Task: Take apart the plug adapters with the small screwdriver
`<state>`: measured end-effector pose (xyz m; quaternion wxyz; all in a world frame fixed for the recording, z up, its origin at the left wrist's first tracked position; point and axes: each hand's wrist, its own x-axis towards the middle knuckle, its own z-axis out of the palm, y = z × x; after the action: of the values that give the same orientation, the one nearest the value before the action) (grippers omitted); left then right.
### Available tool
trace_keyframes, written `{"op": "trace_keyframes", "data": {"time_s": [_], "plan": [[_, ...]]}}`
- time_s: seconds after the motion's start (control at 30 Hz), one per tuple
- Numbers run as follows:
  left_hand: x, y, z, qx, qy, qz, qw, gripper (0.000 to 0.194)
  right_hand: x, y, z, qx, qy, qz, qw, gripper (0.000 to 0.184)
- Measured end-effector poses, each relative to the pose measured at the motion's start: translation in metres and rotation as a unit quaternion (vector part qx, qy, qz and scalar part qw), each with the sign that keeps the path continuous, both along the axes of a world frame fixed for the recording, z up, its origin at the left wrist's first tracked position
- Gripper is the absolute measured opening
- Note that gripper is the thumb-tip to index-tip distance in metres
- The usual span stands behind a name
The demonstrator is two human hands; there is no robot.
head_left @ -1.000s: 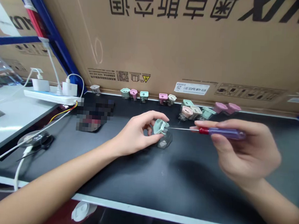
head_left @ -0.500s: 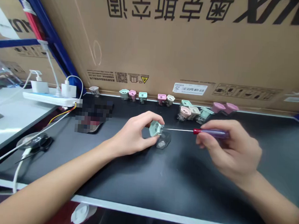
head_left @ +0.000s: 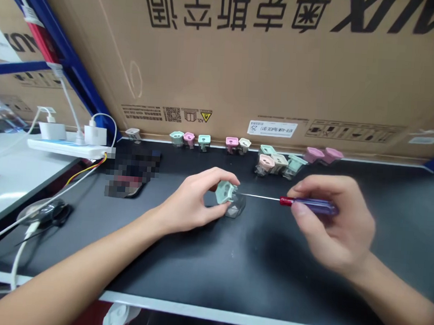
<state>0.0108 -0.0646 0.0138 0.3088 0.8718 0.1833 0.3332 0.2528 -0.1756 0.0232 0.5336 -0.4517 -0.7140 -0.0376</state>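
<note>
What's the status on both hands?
Left hand pinching mint-green plastic housing. Right hand gripping purple-handled screwdriver, tip at housing. Clear plastic piece beneath housing.

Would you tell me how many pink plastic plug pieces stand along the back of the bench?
4. One pink plug piece stands left of centre, another further right, and two more at the far right end. The pale cluster beside them may hide others.

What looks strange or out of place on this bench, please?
A blurred patch on the black bench hides some object. Toward the right, small plastic pieces are crowded together, unlike the neat spaced row along the box.
</note>
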Motion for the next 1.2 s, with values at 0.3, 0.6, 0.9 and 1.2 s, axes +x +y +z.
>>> {"op": "trace_keyframes", "data": {"time_s": [0.3,0.6,0.9,1.2], "plan": [[-0.001,0.0009,-0.0051,-0.014,-0.007,0.0,1.0,0.043,0.0007,0.0003,0.0012,-0.068,0.042,-0.002,0.997,0.02],[0.0006,0.0022,-0.0072,-0.049,-0.031,-0.007,0.998,0.045,0.0001,0.0046,-0.0001,-0.055,0.04,-0.013,0.998,0.026],[-0.0012,0.0053,-0.0028,-0.034,-0.048,0.008,0.998,0.04,-0.0014,0.0058,0.0019,-0.083,0.071,0.043,0.993,0.032],[-0.0013,0.0062,-0.0029,-0.014,-0.048,0.016,0.999,0.039,0.002,0.0052,0.0042,-0.105,0.054,0.048,0.992,0.03]]}}
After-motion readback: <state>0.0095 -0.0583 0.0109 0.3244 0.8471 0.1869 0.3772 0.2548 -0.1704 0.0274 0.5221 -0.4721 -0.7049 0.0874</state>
